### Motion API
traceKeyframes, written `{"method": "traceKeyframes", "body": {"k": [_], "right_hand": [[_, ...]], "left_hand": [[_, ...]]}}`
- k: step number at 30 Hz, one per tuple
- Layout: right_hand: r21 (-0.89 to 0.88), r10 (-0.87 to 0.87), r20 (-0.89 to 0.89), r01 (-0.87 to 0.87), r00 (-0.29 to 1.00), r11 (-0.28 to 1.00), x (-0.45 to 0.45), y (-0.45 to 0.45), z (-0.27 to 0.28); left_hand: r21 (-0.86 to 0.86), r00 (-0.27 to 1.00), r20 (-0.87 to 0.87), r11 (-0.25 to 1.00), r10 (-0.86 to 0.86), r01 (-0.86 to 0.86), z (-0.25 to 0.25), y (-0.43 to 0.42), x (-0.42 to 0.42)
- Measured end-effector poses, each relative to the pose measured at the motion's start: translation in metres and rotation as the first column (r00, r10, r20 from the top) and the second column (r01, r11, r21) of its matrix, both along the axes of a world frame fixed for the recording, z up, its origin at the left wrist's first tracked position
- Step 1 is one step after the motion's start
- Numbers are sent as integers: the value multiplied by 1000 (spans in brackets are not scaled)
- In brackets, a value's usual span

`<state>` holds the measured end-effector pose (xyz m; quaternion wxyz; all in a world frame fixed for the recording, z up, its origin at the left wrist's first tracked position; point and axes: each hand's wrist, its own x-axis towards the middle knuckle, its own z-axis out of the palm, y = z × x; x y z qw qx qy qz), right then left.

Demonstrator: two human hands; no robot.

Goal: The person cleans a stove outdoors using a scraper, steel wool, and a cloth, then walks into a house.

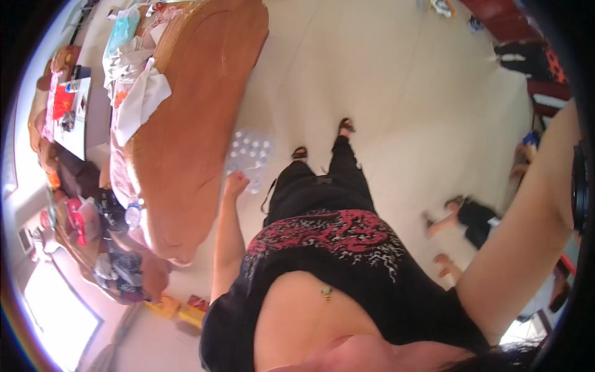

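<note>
My left hand (236, 184) hangs at my side, its fingers curled into a fist with no object showing in it. Past it on the floor lies a clear plastic-wrapped pack of bottles (252, 149); I cannot tell whether the hand touches it. A large curved wooden panel (192, 118) of a piece of furniture stands just left of that hand. My right arm (527, 217) is raised toward the right edge of the picture, and its hand is out of view.
White cloth (144, 102) hangs over the wooden panel's edge. At the left is a table (75, 130) with red items; bags and clothes are heaped below it. Yellow boxes (164, 305) sit on the floor. Another person's dark-clothed leg (477, 220) shows at the right.
</note>
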<state>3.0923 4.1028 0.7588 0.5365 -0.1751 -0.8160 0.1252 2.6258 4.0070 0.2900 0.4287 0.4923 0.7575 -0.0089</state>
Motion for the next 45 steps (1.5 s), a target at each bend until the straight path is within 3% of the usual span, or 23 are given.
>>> {"method": "traceKeyframes", "body": {"k": [2,5,6,8,10,14,18,22,24,28,30,31,33,34,35,38,39,41,43,45], "right_hand": [[-20,-52,-32,52,998,998,-9,-26,-3],[-35,-145,-51,143,988,989,-14,-69,-1],[-36,-168,-47,167,985,985,-15,-82,1],[-23,-225,-49,224,973,974,-21,-113,7],[-12,-269,-48,269,962,963,-22,-145,12],[-6,-351,-59,352,934,936,-20,-220,14],[-12,-443,-77,443,893,896,-20,-312,12],[-30,-576,-94,576,812,817,-27,-413,15],[-22,-641,-86,641,763,767,-35,-459,16],[13,-743,-59,745,667,667,-48,-535,24],[22,-795,-48,796,605,604,-49,-568,26],[25,-819,-46,820,572,572,-50,-583,27],[41,-866,-37,866,499,498,-52,-610,31],[50,-885,-31,885,464,462,-51,-622,33],[60,-905,-27,904,425,423,-50,-634,34],[82,-951,-15,948,310,308,-45,-668,35],[90,-964,-10,960,265,264,-43,-679,37],[106,-983,-5,977,184,183,-41,-698,35],[123,-994,-6,987,108,107,-39,-718,35],[143,-1000,-20,990,24,21,-43,-742,35]], "left_hand": [[38,999,-5,999,-38,39,-9,-17,-21],[-134,957,-58,952,-286,276,-55,-51,-67],[-224,852,-174,862,-494,454,-21,-41,-53],[-151,743,-248,783,-621,604,-33,-43,-70],[-66,732,-245,764,-636,641,-39,-32,-69],[50,875,-61,874,-481,484,-20,25,-25],[249,764,-117,726,-634,640,-31,40,35],[133,708,-19,700,-706,702,6,-16,108],[29,667,65,670,-742,742,-7,-48,131],[109,389,3,387,-921,916,-73,-118,120],[-143,393,37,384,-919,912,-58,-146,123],[-119,314,3,311,-949,943,-76,-152,108],[-272,273,39,253,-961,929,-118,-148,81],[-281,147,-2,142,-989,949,-122,-143,77],[-266,45,-57,58,-997,962,-197,-126,33],[-448,515,34,448,-856,774,-77,-126,115],[-429,239,70,187,-969,884,-63,-117,144],[-405,94,39,70,-995,912,-55,-101,204],[-392,408,-71,402,-910,828,-50,-104,260],[-429,-1,-169,72,-986,900,-52,-118,350]]}}
